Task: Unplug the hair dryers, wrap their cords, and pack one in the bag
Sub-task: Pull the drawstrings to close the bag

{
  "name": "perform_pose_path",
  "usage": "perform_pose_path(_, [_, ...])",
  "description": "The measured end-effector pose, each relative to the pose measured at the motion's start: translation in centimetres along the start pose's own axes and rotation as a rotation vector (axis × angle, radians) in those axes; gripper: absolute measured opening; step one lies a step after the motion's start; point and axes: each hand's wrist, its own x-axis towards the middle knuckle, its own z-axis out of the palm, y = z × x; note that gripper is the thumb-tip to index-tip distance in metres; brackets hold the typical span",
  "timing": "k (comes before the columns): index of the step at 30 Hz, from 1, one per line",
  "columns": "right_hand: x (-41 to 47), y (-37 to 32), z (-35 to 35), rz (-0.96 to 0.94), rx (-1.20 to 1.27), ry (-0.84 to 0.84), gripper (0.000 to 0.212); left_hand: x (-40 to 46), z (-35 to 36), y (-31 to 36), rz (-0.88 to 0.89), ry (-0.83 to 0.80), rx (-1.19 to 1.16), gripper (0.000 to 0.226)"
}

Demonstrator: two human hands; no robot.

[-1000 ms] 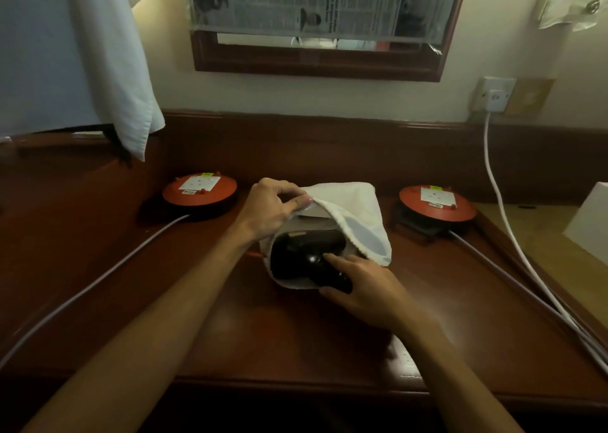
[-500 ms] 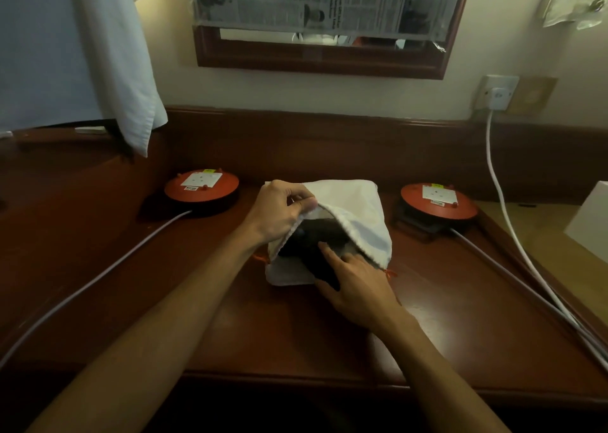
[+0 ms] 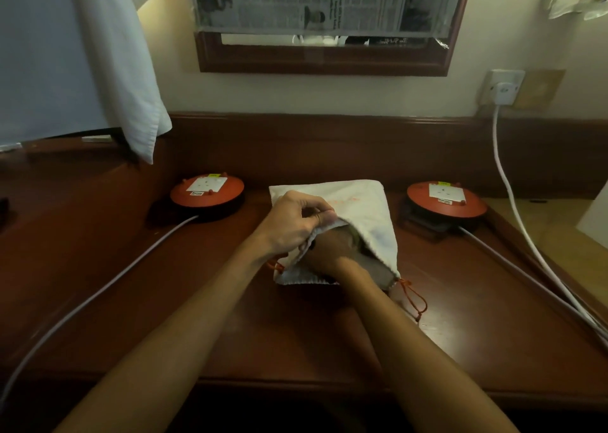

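A white drawstring bag (image 3: pixel 362 202) lies on the dark wooden desk (image 3: pixel 296 350), its mouth facing me. My left hand (image 3: pixel 296 222) pinches the upper edge of the mouth and holds it lifted. My right hand (image 3: pixel 332 251) is pushed inside the bag up to the wrist, so its fingers are hidden. The black hair dryer is almost wholly hidden inside the bag behind that hand. The bag's orange drawstring (image 3: pixel 414 297) trails loose on the desk at the right corner.
Two red cable reels (image 3: pixel 207 191) (image 3: pixel 445 199) with sockets sit left and right of the bag, each with a grey cable (image 3: pixel 98 288) (image 3: pixel 526 274) running toward me. A white cord (image 3: pixel 506 182) hangs from the wall socket (image 3: pixel 503 87). A white cloth (image 3: pixel 131 87) hangs at the left.
My right hand has gone from the bag's mouth deep into the bag, taking the black hair dryer out of sight. The left hand keeps its hold on the edge.
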Motion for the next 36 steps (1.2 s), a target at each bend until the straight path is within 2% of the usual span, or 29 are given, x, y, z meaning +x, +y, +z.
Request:
perform_pose_path(1, [-0.2, 0.4, -0.5, -0.061, 0.065, -0.042, 0.051, -0.1, -0.3, -0.3, -0.001, 0.014, -0.001, 0.011])
perform_pose_path(3, [-1.2, 2.4, -1.6, -0.113, 0.177, -0.166, 0.070, -0.3, -0.8, -1.1, -0.013, 0.040, 0.009, 0.011])
perform_pose_path(5, [-2.8, 4.5, -2.3, -0.149, 0.114, -0.269, 0.092, -0.4, -1.0, -2.0, -0.037, 0.065, 0.032, 0.009])
perform_pose_path(6, [-3.0, 5.6, -2.2, -0.161, 0.060, -0.262, 0.097, -0.4, -1.0, -2.3, -0.047, 0.074, 0.038, 0.009])
perform_pose_path(7, [-3.4, 6.4, -2.0, -0.189, 0.032, -0.215, 0.093, -0.4, -1.0, -2.5, -0.052, 0.075, 0.031, 0.009])
perform_pose_path(9, [-3.9, 7.2, -1.1, -0.246, -0.043, -0.058, 0.070, -0.2, -0.6, -2.3, -0.061, 0.044, -0.014, 0.010])
perform_pose_path(12, [-3.9, 7.6, -0.1, -0.298, -0.299, 0.144, 0.046, -0.3, 0.2, -1.2, -0.056, -0.004, -0.051, 0.011])
perform_pose_path(14, [-3.7, 7.6, 0.3, -0.288, -0.388, 0.197, 0.040, -0.3, 0.6, -0.8, -0.034, -0.012, -0.035, 0.010])
perform_pose_path(19, [-2.6, 7.9, 2.0, -0.259, -0.370, 0.388, 0.042, -0.7, 1.1, -1.1, -0.073, -0.057, -0.075, 0.009])
perform_pose_path(22, [-2.6, 7.8, 2.6, -0.298, -0.373, 0.383, 0.036, -1.3, 1.6, -1.5, -0.124, -0.110, 0.023, 0.016])
perform_pose_path(25, [-3.9, 8.6, 2.4, -0.331, -0.237, 0.264, 0.032, -2.2, 2.4, -2.6, -0.189, -0.165, 0.278, 0.029])
perform_pose_path(27, [-5.4, 9.8, 2.2, -0.290, -0.182, 0.273, 0.034, -3.0, 3.3, -3.5, -0.177, -0.207, 0.443, 0.033])
perform_pose_path(32, [-8.2, 12.5, 1.6, -0.206, -0.160, 0.320, 0.036, -4.3, 5.7, -4.7, -0.018, -0.038, 0.627, 0.015])
perform_pose_path(34, [-8.6, 12.6, 1.3, -0.226, -0.132, 0.392, 0.020, -4.4, 5.9, -5.0, -0.010, 0.001, 0.659, 0.018])
perform_pose_path(36, [-8.6, 12.7, 0.8, -0.276, -0.086, 0.564, 0.005, -4.8, 5.5, -5.4, -0.038, 0.022, 0.603, 0.026])
